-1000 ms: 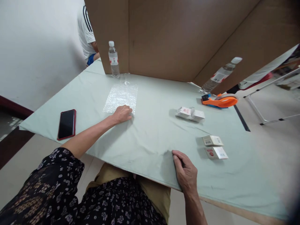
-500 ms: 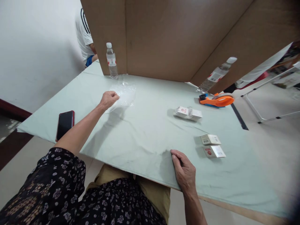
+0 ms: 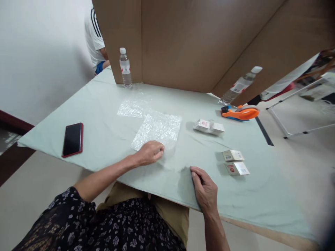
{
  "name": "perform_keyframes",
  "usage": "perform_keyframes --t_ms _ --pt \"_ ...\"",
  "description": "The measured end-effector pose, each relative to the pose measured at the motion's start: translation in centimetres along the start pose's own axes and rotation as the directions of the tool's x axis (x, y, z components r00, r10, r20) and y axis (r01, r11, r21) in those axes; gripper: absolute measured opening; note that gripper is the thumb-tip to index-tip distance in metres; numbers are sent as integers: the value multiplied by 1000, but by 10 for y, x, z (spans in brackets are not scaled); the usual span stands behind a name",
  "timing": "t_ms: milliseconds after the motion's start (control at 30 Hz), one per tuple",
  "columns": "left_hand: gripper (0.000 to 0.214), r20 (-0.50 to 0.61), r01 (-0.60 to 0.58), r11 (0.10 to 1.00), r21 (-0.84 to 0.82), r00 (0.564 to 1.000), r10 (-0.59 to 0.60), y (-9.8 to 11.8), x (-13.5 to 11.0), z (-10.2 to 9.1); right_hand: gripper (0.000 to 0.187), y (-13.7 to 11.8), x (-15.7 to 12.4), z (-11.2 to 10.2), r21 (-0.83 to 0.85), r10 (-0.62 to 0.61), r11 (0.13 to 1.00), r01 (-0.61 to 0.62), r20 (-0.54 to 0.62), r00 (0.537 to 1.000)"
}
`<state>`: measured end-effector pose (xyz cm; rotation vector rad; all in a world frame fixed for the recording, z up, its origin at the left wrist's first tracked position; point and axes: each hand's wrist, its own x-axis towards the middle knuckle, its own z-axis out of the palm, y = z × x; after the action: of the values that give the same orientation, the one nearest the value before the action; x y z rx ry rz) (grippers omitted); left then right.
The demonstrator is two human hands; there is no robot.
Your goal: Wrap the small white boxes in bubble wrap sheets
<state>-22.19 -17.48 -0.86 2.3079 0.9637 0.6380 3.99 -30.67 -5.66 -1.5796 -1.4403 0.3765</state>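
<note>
A clear sheet of bubble wrap [image 3: 161, 127] spreads over the middle of the table, its near edge pinched in my left hand [image 3: 150, 153]. Behind it to the left lies more bubble wrap [image 3: 130, 107]. My right hand [image 3: 206, 190] rests on the table's near edge with its fingers curled in and nothing visible in them. To its right are two small white boxes [image 3: 237, 162], one behind the other. Farther back sit two small boxes in clear wrapping [image 3: 208, 127], side by side.
An orange tape dispenser [image 3: 243, 113] lies at the back right near a water bottle [image 3: 240, 85]. Another water bottle [image 3: 125, 68] stands at the back left, before a cardboard screen [image 3: 178, 45]. A phone [image 3: 72, 139] lies on the left. Beyond the screen, a person [image 3: 95, 38] is partly visible.
My left hand has come toward me and to the right, drawing a bubble wrap sheet from the back left to the middle. My right hand has stayed in place.
</note>
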Motion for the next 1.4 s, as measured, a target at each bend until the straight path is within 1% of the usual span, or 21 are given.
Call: perform_keyframes --t_ms 100,167,267,333,400,500,600,633,700,767,833,900,967,1000,1033,1100,1133,1167,1233,1300,1400 --pt "11 13 8 1000 29 1000 -9 25 -9 30 20 -1 1 1 25 6 1000 -6 0 1000" --pt "10 -6 33 999 44 999 -32 41 -12 45 19 -3 2 3 45 12 999 -12 -3 1000" --pt "10 -41 82 995 52 996 -79 60 -17 63 17 -11 -1 6 78 27 997 -25 -35 999" --pt "10 -60 101 993 63 993 -97 69 -22 72 18 -17 -5 4 87 27 996 -19 -96 995" --pt "10 -81 103 991 80 992 -96 74 -28 79 19 -21 -8 -6 56 8 998 2 -180 984" --pt "11 -108 57 995 87 993 -47 76 -36 87 20 -14 -11 -36 -71 5 997 -31 -341 940" --pt "6 -95 -4 996 89 995 12 78 -44 89 25 10 -3 -76 -201 60 965 -171 -463 884" --pt "4 -88 -19 995 94 996 28 80 -47 88 33 21 3 -86 -234 87 947 -218 -467 880" --pt "6 -88 -46 993 107 995 55 83 -52 84 58 43 20 -100 -286 134 916 -280 -439 889" --pt "14 -98 -64 990 128 992 76 84 -59 78 72 60 39 -102 -327 187 882 -338 -415 890" --pt "16 -112 -65 987 144 990 81 82 -67 71 67 66 53 -98 -339 274 845 -413 -388 880" --pt "15 -131 -52 988 142 989 71 77 -76 64 59 60 56 -93 -317 340 825 -468 -382 859" --pt "14 -161 -30 991 133 986 52 70 -84 57 57 42 51 -88 -262 346 848 -460 -385 856" --pt "14 -177 -18 991 133 983 41 67 -87 54 58 30 47 -85 -231 329 874 -427 -366 871" --pt "16 -186 -7 990 138 982 33 63 -89 51 59 16 44 -80 -199 299 907 -371 -317 900" --pt "18 -171 6 987 162 985 22 56 -89 46 56 -12 42 -63 -163 198 963 -216 -122 973" --pt "17 -145 5 985 174 989 20 53 -88 44 53 -25 43 -52 -140 123 983 -121 5 992" --pt "17 -113 1 983 183 993 20 51 -87 42 50 -36 47 -39 -107 39 994 -26 124 991" --pt "15 -57 -9 982 186 998 20 48 -86 40 45 -51 58 -11 -41 -99 992 116 291 952" --pt "15 -41 -13 984 176 999 20 47 -87 38 43 -55 71 16 4 -183 981 195 373 909" --pt "15 -67 4 989 150 998 6 45 -92 38 42 -50 84 44 35 -231 969 243 472 851"
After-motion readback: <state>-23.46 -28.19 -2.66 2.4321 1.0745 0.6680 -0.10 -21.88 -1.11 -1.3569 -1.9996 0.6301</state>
